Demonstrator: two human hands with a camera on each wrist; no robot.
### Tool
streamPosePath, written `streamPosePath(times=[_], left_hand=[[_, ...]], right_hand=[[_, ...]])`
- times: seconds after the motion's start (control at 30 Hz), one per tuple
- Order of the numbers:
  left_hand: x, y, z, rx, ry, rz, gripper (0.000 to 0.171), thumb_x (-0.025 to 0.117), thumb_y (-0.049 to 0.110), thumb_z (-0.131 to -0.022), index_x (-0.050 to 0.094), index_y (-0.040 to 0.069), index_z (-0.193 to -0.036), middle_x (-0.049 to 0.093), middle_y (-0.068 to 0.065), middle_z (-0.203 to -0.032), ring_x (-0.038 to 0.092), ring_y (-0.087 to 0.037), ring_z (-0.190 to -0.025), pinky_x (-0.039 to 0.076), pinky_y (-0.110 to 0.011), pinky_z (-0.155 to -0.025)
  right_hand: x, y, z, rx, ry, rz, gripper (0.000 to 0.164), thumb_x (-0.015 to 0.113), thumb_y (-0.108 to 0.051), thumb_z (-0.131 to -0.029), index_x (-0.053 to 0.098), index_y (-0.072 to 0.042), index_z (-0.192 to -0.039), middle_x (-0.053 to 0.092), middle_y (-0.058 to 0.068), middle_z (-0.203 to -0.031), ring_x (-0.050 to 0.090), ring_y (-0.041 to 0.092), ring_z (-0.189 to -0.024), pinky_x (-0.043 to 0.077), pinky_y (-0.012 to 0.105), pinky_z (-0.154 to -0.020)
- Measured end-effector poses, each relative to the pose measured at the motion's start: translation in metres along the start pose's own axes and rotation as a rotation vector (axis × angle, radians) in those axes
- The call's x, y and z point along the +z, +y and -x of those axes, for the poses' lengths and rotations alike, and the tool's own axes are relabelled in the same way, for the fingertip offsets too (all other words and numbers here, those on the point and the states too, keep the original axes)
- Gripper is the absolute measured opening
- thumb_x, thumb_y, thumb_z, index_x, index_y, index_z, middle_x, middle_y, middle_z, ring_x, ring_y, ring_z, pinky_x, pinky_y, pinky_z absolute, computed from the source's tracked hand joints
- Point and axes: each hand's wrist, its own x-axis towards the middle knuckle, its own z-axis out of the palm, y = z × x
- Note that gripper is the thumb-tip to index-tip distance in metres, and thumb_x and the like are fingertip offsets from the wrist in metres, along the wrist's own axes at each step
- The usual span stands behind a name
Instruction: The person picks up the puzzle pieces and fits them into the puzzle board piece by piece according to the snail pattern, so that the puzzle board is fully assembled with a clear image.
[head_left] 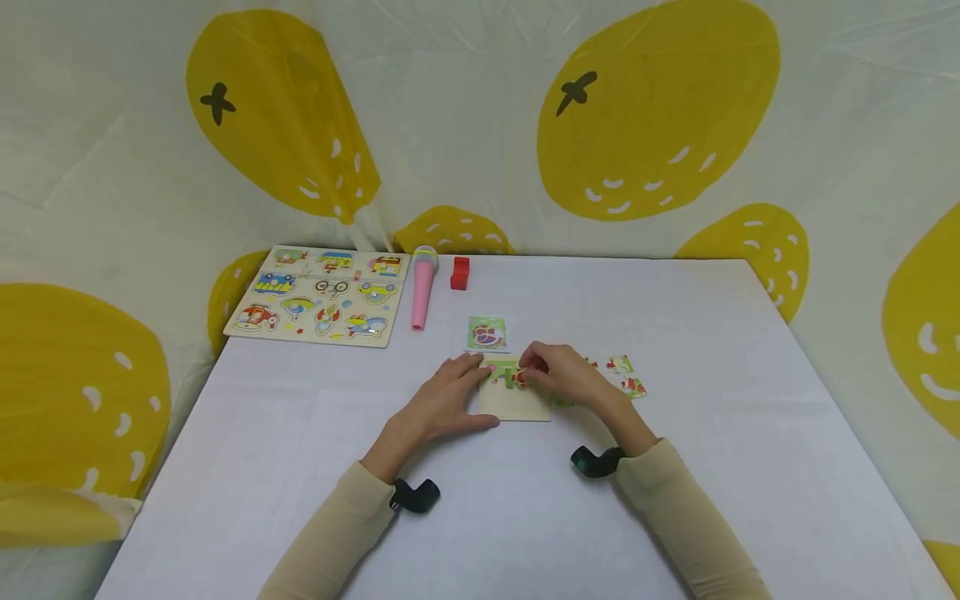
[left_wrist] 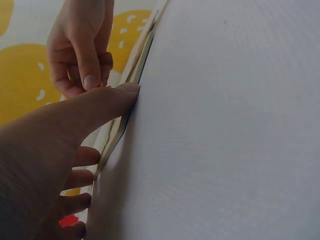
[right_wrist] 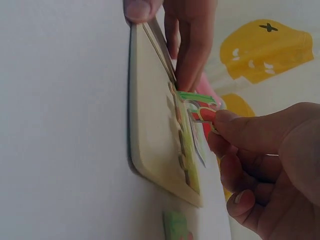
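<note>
A small light wooden puzzle board lies on the white table, with colourful pieces along its far part. My left hand steadies its left side, thumb stretched along the near edge and fingers spread toward the far left corner. Between thumb and fingertips my right hand pinches a red and green jigsaw piece. In the right wrist view the piece is tilted over the board's filled part, close to my left index finger. Loose jigsaw pieces lie right of the board, some partly hidden by my right hand.
A square picture card lies just beyond the board. Farther back are a pink toy microphone, a red block and, at the left, a wooden vehicle peg puzzle. A curtain printed with yellow fruit hangs behind the table.
</note>
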Motion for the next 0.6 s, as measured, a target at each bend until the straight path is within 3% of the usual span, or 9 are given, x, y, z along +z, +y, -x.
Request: streamPosePath(times=[0.4,0.6], left_hand=[[0.001,-0.001,0.000,0.030,0.029,0.025,0.082,0.066,0.062,-0.074,0.045,0.017,-0.139,0.033,-0.002,-0.151,0.026,-0.021,-0.143,0.022,-0.042,-0.118],[0.001,-0.002,0.000,0.026,0.031,0.048,0.080,0.068,0.061,-0.073,0.045,0.018,-0.137,0.034,-0.002,-0.150,0.027,-0.021,-0.143,0.022,-0.043,-0.118]], right_hand=[[0.026,-0.006,-0.012,-0.066,-0.034,-0.021,0.012,0.065,-0.018,-0.088,0.062,-0.012,-0.098,0.064,-0.006,-0.079,0.055,0.005,-0.072,0.046,0.020,-0.068],[0.033,-0.008,-0.015,-0.040,-0.008,0.001,0.011,0.065,-0.018,-0.087,0.063,-0.013,-0.096,0.062,-0.006,-0.077,0.053,0.006,-0.070,0.045,0.020,-0.064]])
